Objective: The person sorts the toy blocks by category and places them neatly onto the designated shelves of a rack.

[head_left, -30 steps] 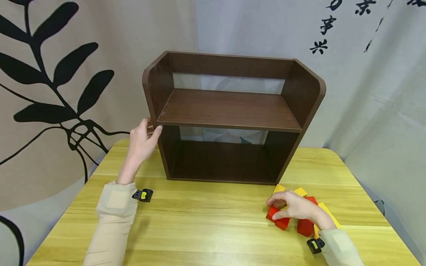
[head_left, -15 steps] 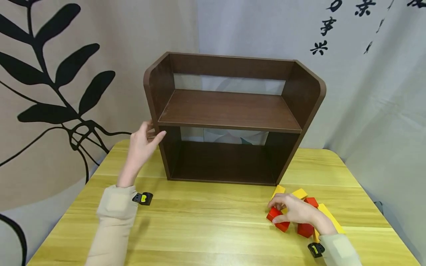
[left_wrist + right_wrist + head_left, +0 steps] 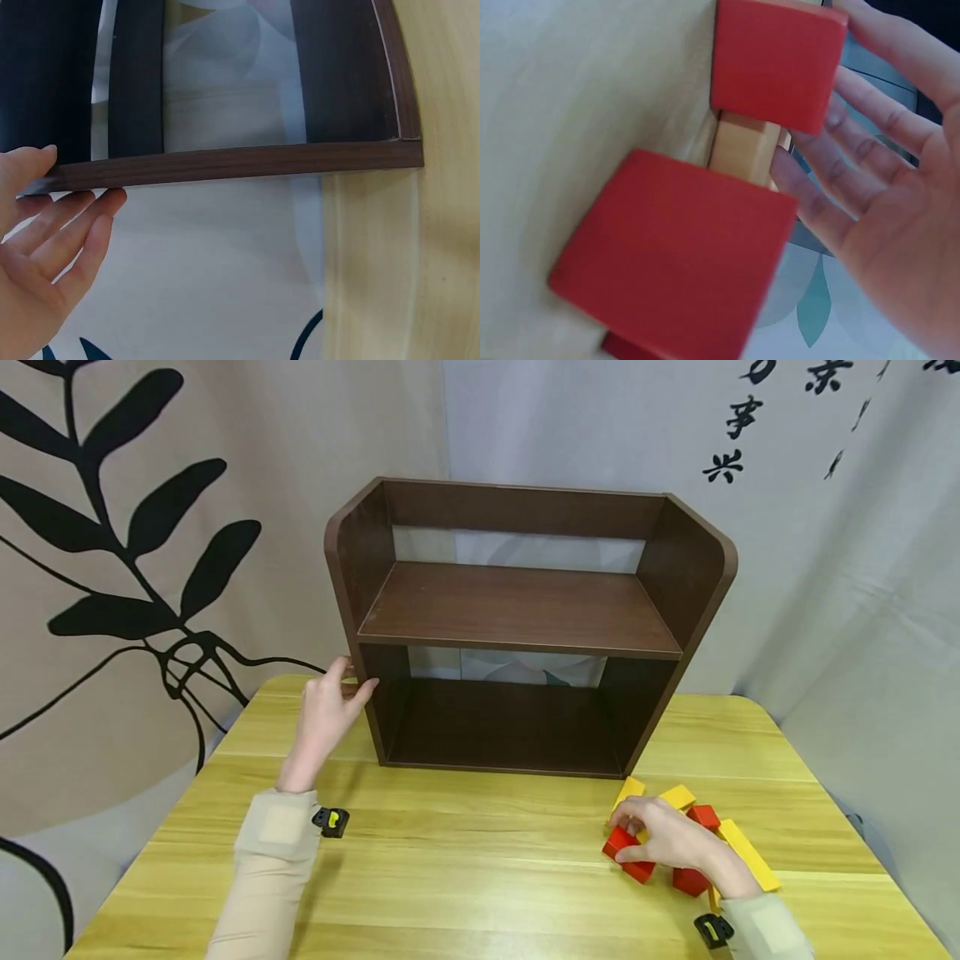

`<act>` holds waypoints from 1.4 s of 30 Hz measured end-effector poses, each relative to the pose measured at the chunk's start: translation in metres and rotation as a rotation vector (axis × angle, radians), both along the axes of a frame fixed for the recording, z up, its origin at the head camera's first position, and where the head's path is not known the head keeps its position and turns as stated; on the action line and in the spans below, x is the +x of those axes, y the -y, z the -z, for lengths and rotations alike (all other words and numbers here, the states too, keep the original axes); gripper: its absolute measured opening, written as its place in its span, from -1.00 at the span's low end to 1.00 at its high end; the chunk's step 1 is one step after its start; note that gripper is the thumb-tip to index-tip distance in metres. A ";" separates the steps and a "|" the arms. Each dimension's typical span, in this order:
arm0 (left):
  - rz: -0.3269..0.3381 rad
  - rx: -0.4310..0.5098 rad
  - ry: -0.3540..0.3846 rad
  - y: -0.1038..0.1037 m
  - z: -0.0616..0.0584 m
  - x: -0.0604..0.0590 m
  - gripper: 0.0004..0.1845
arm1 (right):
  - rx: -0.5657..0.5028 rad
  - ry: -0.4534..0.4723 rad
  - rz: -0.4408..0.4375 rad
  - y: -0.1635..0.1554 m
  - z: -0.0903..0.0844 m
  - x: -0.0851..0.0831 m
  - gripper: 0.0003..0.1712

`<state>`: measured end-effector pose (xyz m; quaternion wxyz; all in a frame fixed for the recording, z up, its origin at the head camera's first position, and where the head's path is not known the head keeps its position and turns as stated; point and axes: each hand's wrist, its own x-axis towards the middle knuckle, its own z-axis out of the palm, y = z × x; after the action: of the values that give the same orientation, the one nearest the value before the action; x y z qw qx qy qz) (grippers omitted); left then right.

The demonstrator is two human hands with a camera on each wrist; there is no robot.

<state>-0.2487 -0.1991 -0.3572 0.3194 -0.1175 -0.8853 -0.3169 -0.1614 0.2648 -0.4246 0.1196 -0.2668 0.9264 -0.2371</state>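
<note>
My left hand pinches the left side panel of a dark brown two-tier wooden shelf; the thumb lies on the panel's front edge and the fingers on its outer side. In the left wrist view, those fingers touch the panel edge from one side, with the thumb on the other. My right hand grips a red block, low among several blocks at the table's right. The right wrist view shows the thumb at one corner of that red block and the fingers along its far side.
Around the right hand lie yellow blocks, one long yellow block, and further red blocks. Nearer in the right wrist view sits a large red block face. The shelf stands at the back of the wooden table, before a printed curtain.
My left hand has slid down along the shelf's left side panel. The right hand has stayed nearly in place at the red block.
</note>
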 end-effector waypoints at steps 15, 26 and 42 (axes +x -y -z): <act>-0.012 0.008 -0.036 0.001 0.002 -0.001 -0.73 | -0.144 0.034 -0.026 -0.010 0.007 -0.002 -0.62; -0.014 0.021 -0.031 -0.001 0.004 0.000 -0.75 | -0.175 0.000 -0.007 -0.010 0.004 -0.001 -0.64; 0.005 0.044 -0.049 0.001 0.007 -0.002 -0.75 | -0.542 -0.600 -0.074 0.063 -0.062 -0.030 -0.54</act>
<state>-0.2504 -0.2004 -0.3640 0.3430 -0.1204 -0.8697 -0.3338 -0.1916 0.2016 -0.3627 -0.2222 -0.3790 0.8140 -0.3800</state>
